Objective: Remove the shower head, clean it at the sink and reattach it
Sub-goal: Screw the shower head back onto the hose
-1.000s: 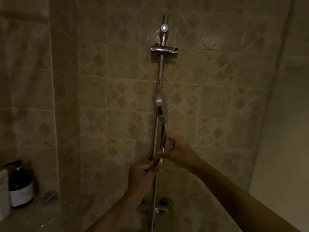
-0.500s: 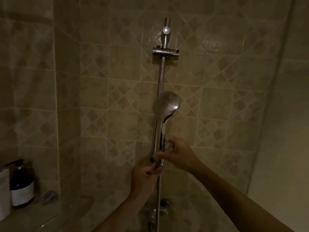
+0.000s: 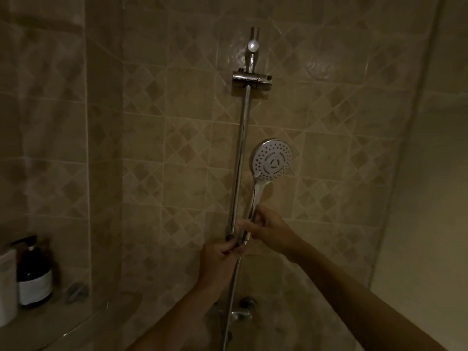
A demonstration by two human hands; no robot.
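Observation:
The chrome shower head [image 3: 272,160] stands upright just right of the vertical slide rail [image 3: 240,153], its white spray face turned toward me. My right hand [image 3: 268,230] grips the lower part of its handle. My left hand [image 3: 220,252] is closed just below, around the joint where the metal hose [image 3: 231,300] meets the handle. The hose hangs straight down from there. The empty holder bracket [image 3: 252,78] sits high on the rail.
The tap fitting [image 3: 241,312] is on the tiled wall below my hands. A dark bottle [image 3: 34,277] and a white container [image 3: 6,282] stand on a corner shelf [image 3: 63,325] at lower left. A plain wall rises at right.
The shower head has turned from edge-on to face me and shifted right of the rail. Both hands stayed at the handle's base.

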